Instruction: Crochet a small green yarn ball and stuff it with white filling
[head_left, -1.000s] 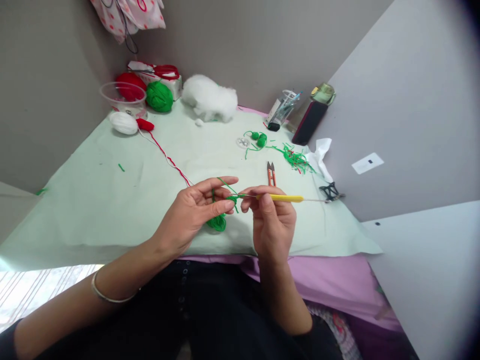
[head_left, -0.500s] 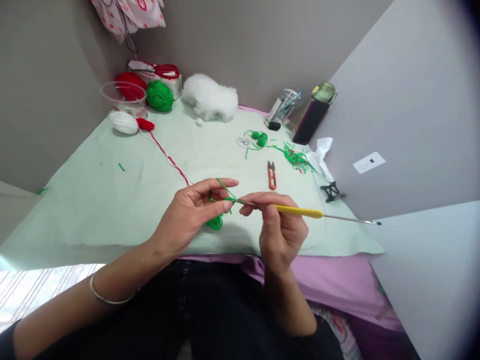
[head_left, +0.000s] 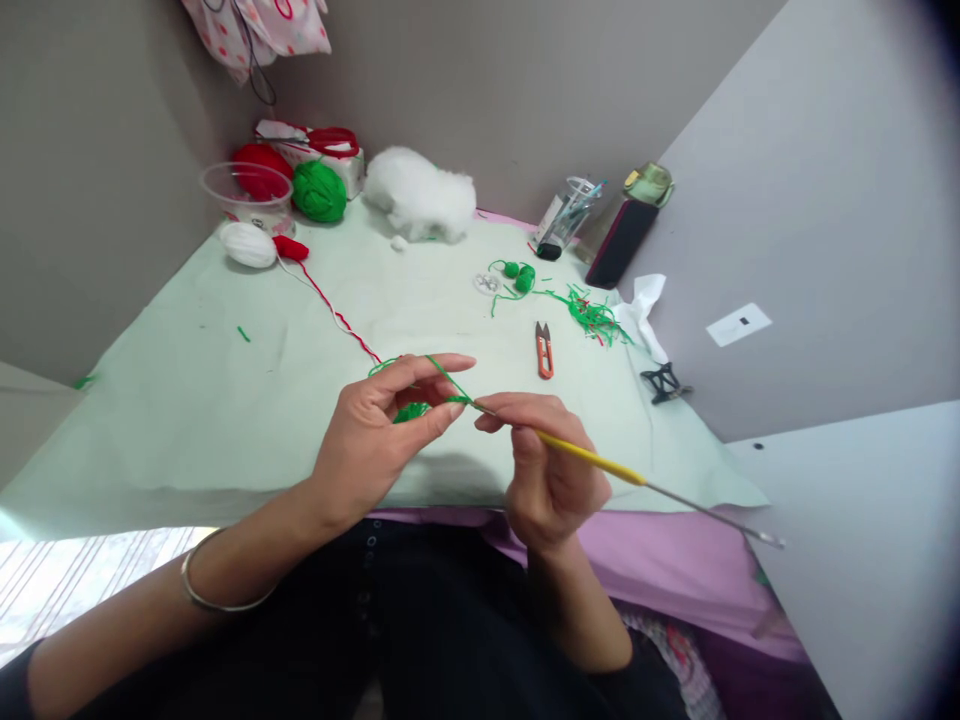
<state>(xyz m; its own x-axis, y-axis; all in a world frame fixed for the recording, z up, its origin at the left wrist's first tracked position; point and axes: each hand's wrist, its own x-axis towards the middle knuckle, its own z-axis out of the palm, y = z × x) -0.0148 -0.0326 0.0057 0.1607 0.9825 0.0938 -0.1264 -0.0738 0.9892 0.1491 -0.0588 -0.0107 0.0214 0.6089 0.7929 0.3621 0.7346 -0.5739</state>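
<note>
A crochet hook (head_left: pixel 592 457) with a yellow handle is gripped in my right hand (head_left: pixel 559 475), its front tip meeting green yarn (head_left: pixel 450 380) at my left fingertips. My left hand (head_left: pixel 382 430) pinches a small green crochet piece (head_left: pixel 459 399) between thumb and fingers, and a strand runs taut over its raised index finger. Partly hidden behind my left hand lies a bundle of green yarn (head_left: pixel 411 411). The hook's long metal back end points down to the right, past the table edge.
Orange thread snips (head_left: pixel 544 350) lie beyond my hands. Further back are small green crocheted balls (head_left: pixel 525 278), green yarn scraps (head_left: pixel 592 315), white stuffing (head_left: pixel 420 195), a green yarn ball (head_left: pixel 319 192), a clear tub (head_left: pixel 247 190) and a dark phone-like slab (head_left: pixel 622 243).
The hook's back end has swung downward, tilting the handle. My right hand has shifted slightly left and down. The green bundle shows further left, behind my left hand.
</note>
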